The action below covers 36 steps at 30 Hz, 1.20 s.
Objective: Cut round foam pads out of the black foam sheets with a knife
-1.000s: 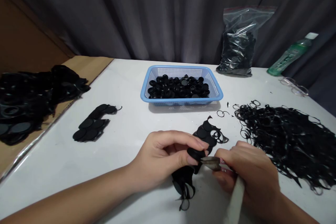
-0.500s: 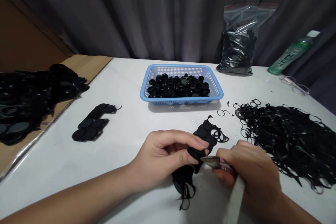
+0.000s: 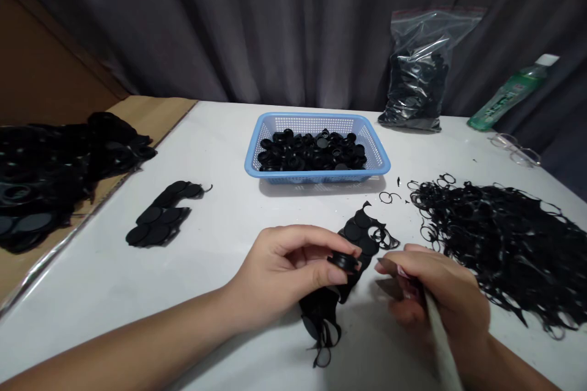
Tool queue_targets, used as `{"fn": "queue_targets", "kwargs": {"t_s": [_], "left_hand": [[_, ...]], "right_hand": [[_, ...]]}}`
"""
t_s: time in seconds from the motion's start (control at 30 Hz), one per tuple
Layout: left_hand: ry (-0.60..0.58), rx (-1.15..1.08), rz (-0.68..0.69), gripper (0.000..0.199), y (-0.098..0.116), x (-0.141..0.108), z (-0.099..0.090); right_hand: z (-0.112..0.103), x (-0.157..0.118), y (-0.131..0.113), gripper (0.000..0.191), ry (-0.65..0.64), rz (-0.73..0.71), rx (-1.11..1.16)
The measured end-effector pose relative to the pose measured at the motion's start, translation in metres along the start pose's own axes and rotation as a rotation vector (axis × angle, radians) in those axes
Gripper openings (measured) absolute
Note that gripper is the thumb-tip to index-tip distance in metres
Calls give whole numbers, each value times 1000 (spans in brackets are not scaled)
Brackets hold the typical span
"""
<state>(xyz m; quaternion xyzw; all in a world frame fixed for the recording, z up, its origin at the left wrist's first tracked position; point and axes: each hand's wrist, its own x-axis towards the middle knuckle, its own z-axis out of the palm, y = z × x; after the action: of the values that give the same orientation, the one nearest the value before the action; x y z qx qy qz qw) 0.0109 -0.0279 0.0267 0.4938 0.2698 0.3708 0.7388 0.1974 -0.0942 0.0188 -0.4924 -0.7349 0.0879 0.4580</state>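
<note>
Pinched between the thumb and fingers of my left hand (image 3: 288, 275) is a round black rubber cap (image 3: 343, 261), its grooved side edge turned to me. Just right of it, my right hand (image 3: 444, 299) is closed around a pair of snips (image 3: 389, 284). Their short metal blades stand apart, off the cap, and a pale handle strip runs down toward me. Beneath my left hand lies a black sheet of joined caps (image 3: 358, 235), partly hidden, with torn loops at its ends.
Behind my hands stands a blue basket (image 3: 316, 178) of loose black caps. A pile of black trimmings (image 3: 504, 250) spreads at right. Cap sheets (image 3: 158, 217) lie at left, near a larger black heap (image 3: 41, 177). Farther back are a filled zip bag (image 3: 415, 79), green bottle (image 3: 509, 98) and glasses (image 3: 516, 149).
The snips have moved right, away from the cap, and their blades have spread apart. In my left hand the cap has tilted, so that its grooved edge shows.
</note>
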Motion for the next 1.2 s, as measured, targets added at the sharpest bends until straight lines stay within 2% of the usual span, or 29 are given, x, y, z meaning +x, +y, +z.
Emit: {"fn": "queue_targets", "kwargs": {"t_s": [0.07,0.17,0.2,0.3,0.33,0.4,0.57,0.67,0.77,0.83,0.9,1.03,1.2], "left_hand": [[21,-35,-88,20,-2,0,0],[23,-85,-179,22,-4,0,1],[24,-97,-191,21,-4,0,1],[46,-118,-180,17,-2,1,2],[54,-122,-174,17,-2,2,2],[64,-133,-167,20,-2,2,2],[23,-183,-173,33,-5,2,-1],[22,-162,-148,43,-6,1,-2],[13,-106,-128,38,-5,-1,-2],[-12,-28,-73,27,-5,-2,-3],[-21,90,47,21,-4,-3,-3],[-27,265,284,29,-2,-3,-4],[-36,322,380,29,-1,-1,-4]], "right_hand": [[1,-2,0,32,-30,19,111],[5,-5,1,47,-95,-6,162],[6,-5,1,47,-85,-20,163],[6,-2,-2,12,-3,-23,175],[5,0,-3,11,29,-11,187],[3,3,-5,23,67,41,193],[2,0,-1,24,60,187,194],[2,-4,2,23,35,212,223],[1,-5,4,22,-21,197,283],[1,-3,5,37,-30,163,373],[1,-2,6,46,-36,128,408],[4,-3,8,39,-54,21,270],[7,-8,12,33,-25,-38,153]]}}
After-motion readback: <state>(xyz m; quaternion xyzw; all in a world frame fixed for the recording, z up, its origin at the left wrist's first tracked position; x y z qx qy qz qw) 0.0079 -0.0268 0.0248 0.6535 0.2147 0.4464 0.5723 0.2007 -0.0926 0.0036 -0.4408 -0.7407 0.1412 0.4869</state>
